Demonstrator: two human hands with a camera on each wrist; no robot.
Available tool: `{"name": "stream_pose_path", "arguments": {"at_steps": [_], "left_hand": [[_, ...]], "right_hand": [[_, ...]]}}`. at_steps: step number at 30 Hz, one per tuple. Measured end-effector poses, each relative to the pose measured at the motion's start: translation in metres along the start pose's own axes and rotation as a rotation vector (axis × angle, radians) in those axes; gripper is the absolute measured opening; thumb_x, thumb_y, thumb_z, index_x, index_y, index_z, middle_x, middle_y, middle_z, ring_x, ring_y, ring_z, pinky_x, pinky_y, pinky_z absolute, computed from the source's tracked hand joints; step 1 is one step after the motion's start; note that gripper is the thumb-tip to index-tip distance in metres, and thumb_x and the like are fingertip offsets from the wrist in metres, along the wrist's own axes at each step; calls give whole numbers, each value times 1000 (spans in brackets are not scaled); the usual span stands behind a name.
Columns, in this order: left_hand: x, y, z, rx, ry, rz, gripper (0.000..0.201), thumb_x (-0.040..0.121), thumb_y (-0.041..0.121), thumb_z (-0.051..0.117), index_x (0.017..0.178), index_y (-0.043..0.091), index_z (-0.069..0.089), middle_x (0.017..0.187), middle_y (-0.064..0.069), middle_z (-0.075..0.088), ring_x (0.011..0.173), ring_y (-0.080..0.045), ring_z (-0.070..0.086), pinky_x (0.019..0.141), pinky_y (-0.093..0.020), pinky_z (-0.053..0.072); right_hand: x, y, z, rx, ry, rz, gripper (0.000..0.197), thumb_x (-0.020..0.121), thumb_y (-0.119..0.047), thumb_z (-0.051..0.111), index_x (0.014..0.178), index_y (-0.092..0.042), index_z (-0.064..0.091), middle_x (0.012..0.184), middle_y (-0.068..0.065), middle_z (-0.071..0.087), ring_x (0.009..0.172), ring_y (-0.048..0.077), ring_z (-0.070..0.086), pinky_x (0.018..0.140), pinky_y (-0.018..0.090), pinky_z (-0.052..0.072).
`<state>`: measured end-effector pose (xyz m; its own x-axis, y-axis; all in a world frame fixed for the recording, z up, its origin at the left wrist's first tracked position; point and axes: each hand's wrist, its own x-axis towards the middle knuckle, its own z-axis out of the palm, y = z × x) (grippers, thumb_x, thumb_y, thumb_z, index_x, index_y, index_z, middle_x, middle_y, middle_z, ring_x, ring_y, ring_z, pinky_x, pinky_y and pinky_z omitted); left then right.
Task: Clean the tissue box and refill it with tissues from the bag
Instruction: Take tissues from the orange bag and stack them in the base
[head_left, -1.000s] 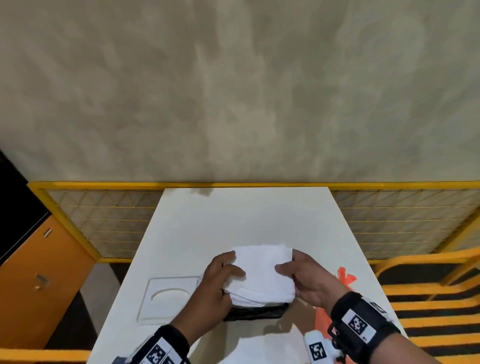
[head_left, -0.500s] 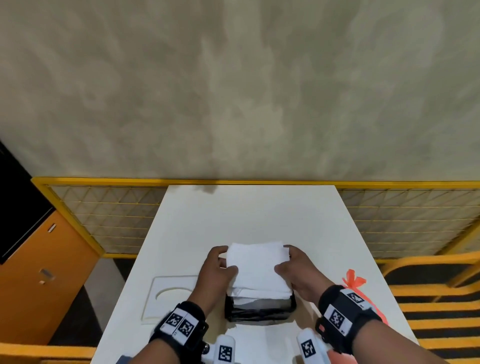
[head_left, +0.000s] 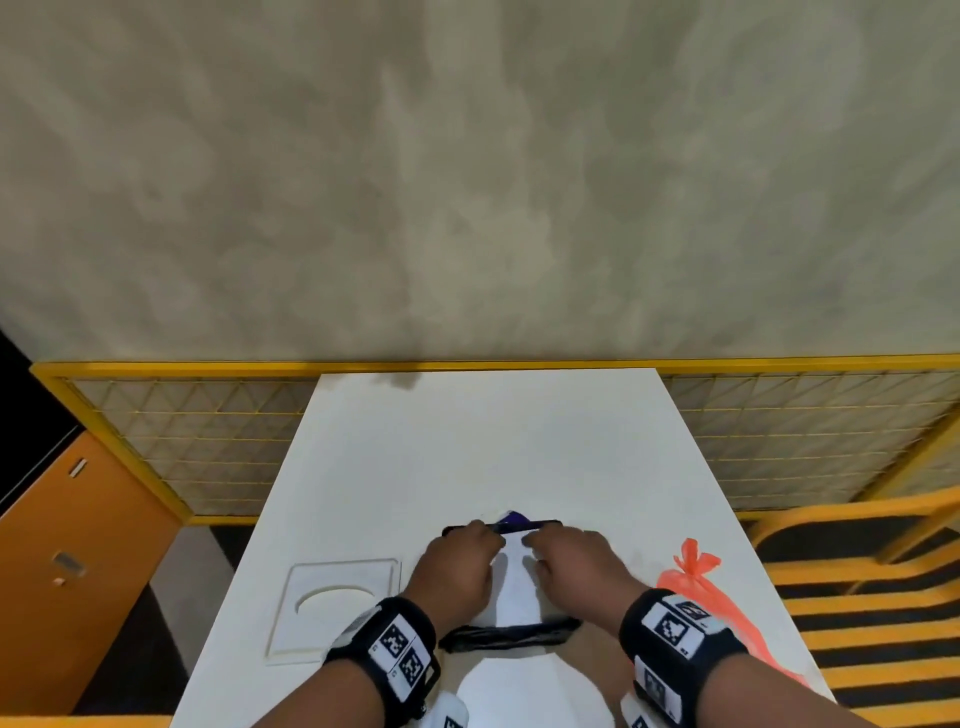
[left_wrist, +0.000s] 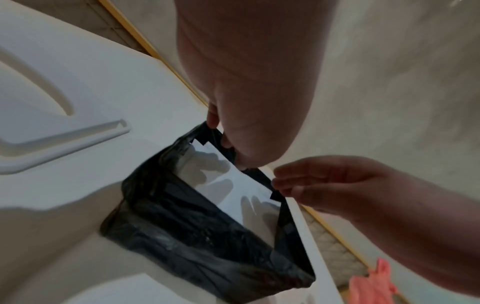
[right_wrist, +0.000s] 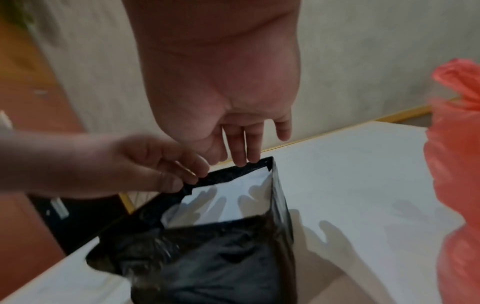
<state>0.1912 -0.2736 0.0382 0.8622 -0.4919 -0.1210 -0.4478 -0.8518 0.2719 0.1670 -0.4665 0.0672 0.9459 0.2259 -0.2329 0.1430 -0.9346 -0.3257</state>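
Grey wall (head_left: 467, 182) fills the upper field, with yellow mesh fencing (head_left: 182, 441) behind a white table (head_left: 493, 457) and an orange cabinet (head_left: 78, 561) at far left.

Change noted: half a second back, the white tissues stood proud of the black box as a stack held between both hands. That stack now sits down inside the box (head_left: 506, 631), its top face level with or below the rim. Judgement: the refill step is essentially made; what remains is likely seating the tissues square and refitting the white lid (head_left: 337, 608), which lies flat on the table just left of the box, apart from it. An orange bag (head_left: 711, 597) lies to the right, near the table edge. A second white sheet or pile (head_left: 519, 691) lies nearer the body; its nature cannot be told.

Box position: centre-near on the table, upright, between both wrists. Its walls look like thin, crinkled black film.

Left hand (head_left: 457, 566): palm down over the box, fingers curled, pinching the far rim (right_wrist: 215, 179) of the box.

Right hand (head_left: 576, 566): palm down, fingers (right_wrist: 240, 152) extended and relaxed, tips touching the same far rim, gripping nothing.

Tissues (left_wrist: 233, 191) show both hands' shadows on their top face.
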Motion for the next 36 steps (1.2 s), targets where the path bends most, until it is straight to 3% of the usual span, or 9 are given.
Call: {"name": "stream_pose_path", "arguments": {"at_steps": [2,4,8,13,16,18,22,28,36], "left_hand": [[3,4,4,159,-124,-27,36,93,8,46,127,12,59,128,-10,59,117,-33,57,99,-41,41],[2,3,11,281,-296,-107,40,92,11,49,131,14,54,130,-8,57,124,-32,52,118,-66,16],[1,0,25,397,-387,-97,41,91,9,51,132,13,54,127,-9,59,133,-31,45,106,-85,-11],[-1,5,16,282,-260,-101,39,86,5,50,122,18,59,112,-1,60,122,-28,53,107,-81,-12],[-1,12,7,168,-144,-138,36,96,23,49,130,27,58,127,5,59,122,-23,55,113,-75,-4],[-1,21,4,78,-47,-103,36,96,34,44,127,30,63,124,8,60,116,-22,59,113,-71,15],[0,60,7,-54,108,184,29,80,35,47,93,31,73,88,9,68,80,-20,69,74,-41,48],[3,155,24,-78,-135,637,35,88,17,54,121,18,62,119,-7,64,99,-37,59,76,-43,50],[13,180,49,53,-386,459,34,98,27,48,130,17,55,133,-14,61,115,-42,53,92,-52,41]], "right_hand": [[2,-6,6,-173,-118,-12,31,86,-12,41,113,-18,55,115,3,58,111,27,54,106,55,23],[3,-7,12,-299,-247,5,28,82,-10,42,108,-14,53,106,5,58,108,30,53,106,67,8],[2,-6,24,-451,-382,-19,17,84,-11,42,93,-15,55,85,4,56,94,32,57,101,75,-6],[-15,7,20,99,40,4,27,87,-15,45,104,-25,63,106,-4,62,100,19,59,103,45,35],[-52,40,2,492,378,166,27,83,-1,51,80,-26,60,84,-7,62,73,5,60,69,22,50],[-79,74,-4,461,367,333,28,88,-2,52,72,-25,57,72,-7,63,62,3,60,57,14,44],[-105,129,21,175,144,523,26,95,-14,48,81,-29,65,86,-9,70,79,4,63,70,15,44],[-102,139,41,13,106,376,38,91,-34,51,127,-21,53,124,-3,62,112,13,57,95,28,48],[-111,154,32,-129,-119,367,43,75,-32,59,117,-24,57,120,-1,63,110,22,58,94,36,46]]}}
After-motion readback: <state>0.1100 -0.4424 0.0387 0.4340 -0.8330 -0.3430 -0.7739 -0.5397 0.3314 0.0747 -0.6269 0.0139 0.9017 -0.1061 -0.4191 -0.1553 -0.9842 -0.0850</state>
